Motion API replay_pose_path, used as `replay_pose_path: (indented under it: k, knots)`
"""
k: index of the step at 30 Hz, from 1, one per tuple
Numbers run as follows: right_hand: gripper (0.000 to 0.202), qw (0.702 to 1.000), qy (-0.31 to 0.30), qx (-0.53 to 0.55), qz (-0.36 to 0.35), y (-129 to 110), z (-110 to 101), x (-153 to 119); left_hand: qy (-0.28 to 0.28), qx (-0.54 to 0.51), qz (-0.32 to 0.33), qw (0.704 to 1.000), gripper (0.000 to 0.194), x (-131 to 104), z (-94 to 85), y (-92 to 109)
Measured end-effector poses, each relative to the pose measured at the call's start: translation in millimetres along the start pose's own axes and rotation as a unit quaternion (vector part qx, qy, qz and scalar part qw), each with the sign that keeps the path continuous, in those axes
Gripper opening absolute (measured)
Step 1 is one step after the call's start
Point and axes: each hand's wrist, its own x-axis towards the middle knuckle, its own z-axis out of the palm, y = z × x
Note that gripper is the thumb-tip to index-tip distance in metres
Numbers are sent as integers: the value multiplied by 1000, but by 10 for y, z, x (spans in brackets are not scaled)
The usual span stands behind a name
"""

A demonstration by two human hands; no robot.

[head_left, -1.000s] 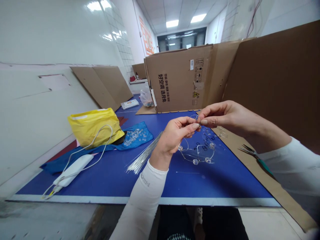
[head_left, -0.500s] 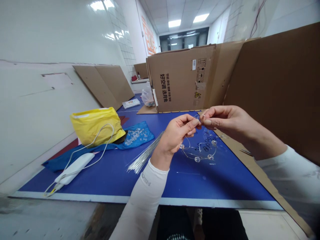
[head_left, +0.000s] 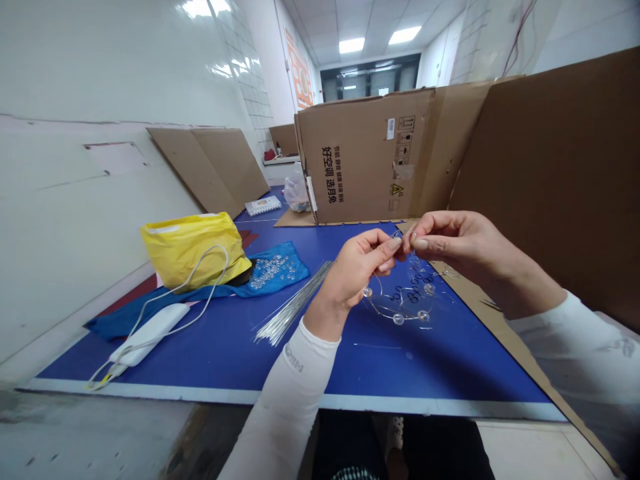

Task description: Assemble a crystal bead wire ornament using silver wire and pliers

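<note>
My left hand (head_left: 363,263) is closed in a pinch on a thin wire loop at the end of a beaded wire strand (head_left: 385,315). Several clear round beads (head_left: 398,319) hang along that strand below the hands. Close beside the left fingertips, my right hand (head_left: 445,237) is also pinched, around what looks like a thin piece of wire; its exact end is hidden by the fingers. Small dark rings (head_left: 413,295) lie on the blue table under the strand.
A bundle of straight silvery wires (head_left: 293,307) lies left of my left arm. Further left are a blue cloth (head_left: 235,292) with clear beads, a yellow bag (head_left: 195,250) and a white power strip (head_left: 150,337) with its cord. Cardboard panels (head_left: 370,160) stand behind and at right.
My right hand has shifted slightly, its fingertips now a little further right of the left ones. The strand and left hand have moved slightly right in view.
</note>
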Motion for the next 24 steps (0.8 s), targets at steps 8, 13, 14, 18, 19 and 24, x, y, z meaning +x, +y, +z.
replay_pose_path:
  k: [8, 13, 14, 18, 19, 24]
  knots:
    - [30, 1000, 4, 3, 1, 10, 0, -11, -9, 7, -6, 1000, 34, 8, 4, -2]
    - [25, 1000, -13, 25, -4, 50, -15, -7, -13, 12, -8, 1000, 33, 3, 3, -6]
    - [24, 999, -16, 28, -9, 58, -19, -5, -12, 12, -7, 1000, 32, 4, 3, -10]
    - [23, 999, -23, 22, -27, 77, -24, 2, -6, 8, 0, 1000, 31, 15, 3, -26]
    - [24, 999, -24, 17, -30, 77, -21, 2, -4, 7, 1, 1000, 31, 16, 3, -28]
    - [29, 999, -19, -9, -44, 56, 1, -11, 7, 8, 3, 1000, 34, 13, 4, -34]
